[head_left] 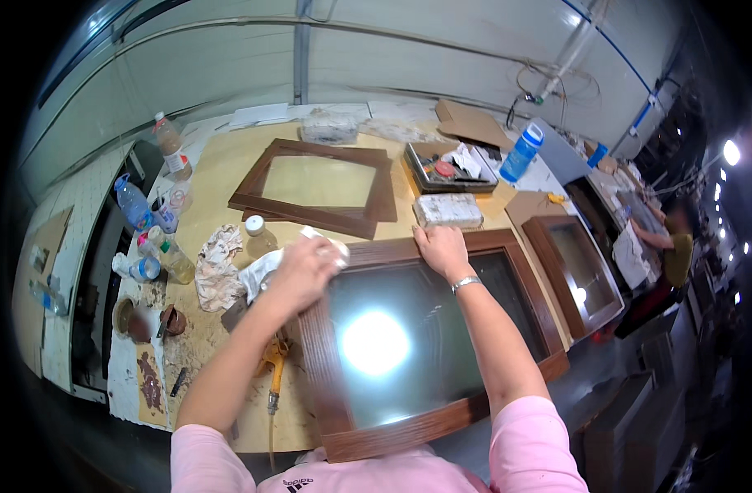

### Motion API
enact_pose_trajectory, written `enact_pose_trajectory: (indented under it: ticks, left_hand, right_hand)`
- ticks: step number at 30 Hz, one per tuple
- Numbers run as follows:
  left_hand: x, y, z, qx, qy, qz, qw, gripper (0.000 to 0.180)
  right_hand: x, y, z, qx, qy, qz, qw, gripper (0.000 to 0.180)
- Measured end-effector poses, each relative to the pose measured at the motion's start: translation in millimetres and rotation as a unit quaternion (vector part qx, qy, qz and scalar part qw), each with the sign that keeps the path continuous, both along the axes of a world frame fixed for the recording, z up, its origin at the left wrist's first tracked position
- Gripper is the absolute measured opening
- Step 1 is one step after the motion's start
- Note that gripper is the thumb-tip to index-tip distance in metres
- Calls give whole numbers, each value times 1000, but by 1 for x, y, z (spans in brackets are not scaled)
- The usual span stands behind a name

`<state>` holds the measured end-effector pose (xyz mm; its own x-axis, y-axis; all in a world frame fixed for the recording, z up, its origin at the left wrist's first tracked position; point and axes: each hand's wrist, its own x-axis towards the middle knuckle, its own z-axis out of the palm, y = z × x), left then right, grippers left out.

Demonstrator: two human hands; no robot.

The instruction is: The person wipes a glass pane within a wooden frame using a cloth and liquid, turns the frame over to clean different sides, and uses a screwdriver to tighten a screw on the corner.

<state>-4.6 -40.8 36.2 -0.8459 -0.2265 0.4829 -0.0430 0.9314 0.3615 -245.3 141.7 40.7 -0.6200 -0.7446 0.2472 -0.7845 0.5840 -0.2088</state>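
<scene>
A brown wooden door frame with a glass panel (317, 345) lies tilted on the table in front of me, a bright light reflecting in its glass. My left hand (304, 269) is closed on a white cloth (331, 245) at the frame's far left corner. At the far rail, my right hand (443, 248) grips the frame with its fingers over the edge, beside a wrapped pale block (448, 211). Left of the frame are a crumpled stained rag (220, 267) and a small white-capped bottle (261, 238). A yellow spray gun (275, 357) on a hose lies under my left forearm.
Two stacked brown frames (257, 204) lie farther back, near a box of tools (450, 172) and a blue bottle (521, 154). Several bottles (135, 204) stand at left. Another framed panel (553, 271) is at right, with a person (676, 255) working beyond.
</scene>
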Motion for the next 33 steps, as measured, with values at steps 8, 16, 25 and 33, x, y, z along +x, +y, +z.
enact_pose_trajectory:
  ticks: [8,16,25,33]
  left_hand:
    - [6,11,10,-19,-43,-13,999,26]
    - [38,54,19,-60,-82,-79,992,21]
    - [68,95,35,-48,-160,-39,985,29]
    - [43,78,25,-97,-97,47,989,24]
  right_hand:
    - [-3,7,-10,-9,1,-7,1000,53]
    - [-9,7,-14,-27,-3,-21,999,53]
    - [-5,10,-12,-40,-18,-38,998,52]
    - [8,-2,-10,-35,-17,-36,999,52]
